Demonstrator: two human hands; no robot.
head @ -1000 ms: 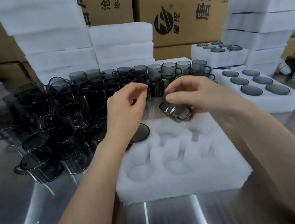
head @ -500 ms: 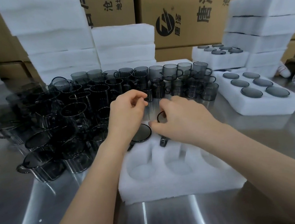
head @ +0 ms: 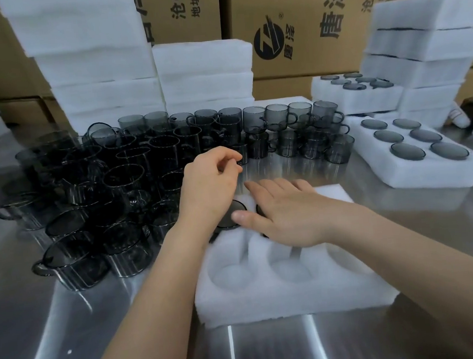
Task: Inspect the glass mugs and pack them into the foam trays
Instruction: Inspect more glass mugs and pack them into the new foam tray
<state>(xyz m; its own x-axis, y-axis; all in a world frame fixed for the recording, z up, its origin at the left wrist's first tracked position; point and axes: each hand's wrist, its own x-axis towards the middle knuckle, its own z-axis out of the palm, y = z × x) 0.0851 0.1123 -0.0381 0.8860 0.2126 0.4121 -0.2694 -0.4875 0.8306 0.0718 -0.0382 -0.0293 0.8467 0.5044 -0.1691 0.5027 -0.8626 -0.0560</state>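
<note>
The right hand [head: 287, 217] lies flat, fingers straight, on a mug [head: 259, 208] seated in the foam tray [head: 268, 299], beside a second mug [head: 227, 217]. The left hand [head: 209, 181] hovers at the tray's 11 o'clock, loosely curled, holding nothing visible. Loose mugs [head: 132, 174] crowd 9 to 12 o'clock; a filled tray [head: 429, 172] sits at 2.

You work on a glossy brushed-steel table [head: 57, 338]; the smoky grey glass mugs [head: 132, 177] gleam smooth, while the white foam tray [head: 268, 299] looks matt (faintly fibrous).
</note>
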